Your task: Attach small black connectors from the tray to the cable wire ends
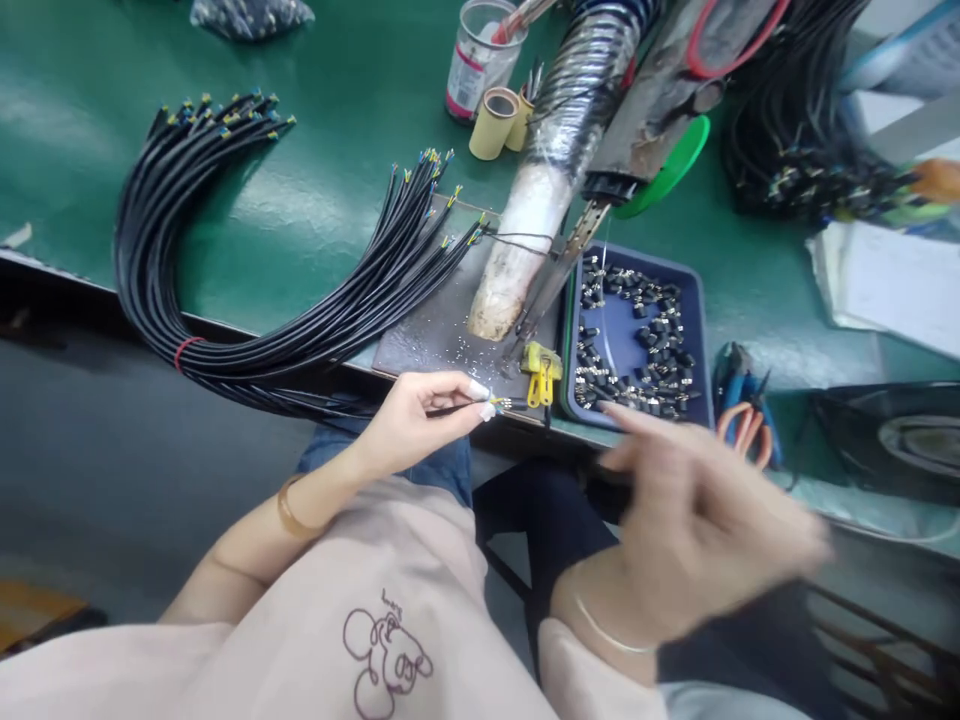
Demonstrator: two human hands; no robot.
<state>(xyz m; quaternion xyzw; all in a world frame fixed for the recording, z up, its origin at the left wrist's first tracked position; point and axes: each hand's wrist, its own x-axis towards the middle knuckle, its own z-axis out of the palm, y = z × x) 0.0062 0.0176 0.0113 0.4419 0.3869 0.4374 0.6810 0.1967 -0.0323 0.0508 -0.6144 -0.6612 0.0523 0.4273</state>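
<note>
My left hand (427, 415) pinches one black cable near its stripped end, where thin coloured wires (499, 402) stick out past the fingertips. Just right of those wires, a yellow clip (541, 375) sits at the board's front edge; what it grips is too small to make out. My right hand (697, 510) is smeared by motion in front of the blue tray (703, 320), its fingers pointing toward the tray's near edge. Whether that hand holds anything does not show. Small black connectors (664, 340) with metal pins lie in the tray.
A bundle of black cables (150, 220) curves across the green table at left, tied with a red band. Above the board (420, 340) hang a wrapped duct (517, 240) and a soldering iron (562, 260). Pliers (742, 410) lie right of the tray. Cups (495, 125) stand behind.
</note>
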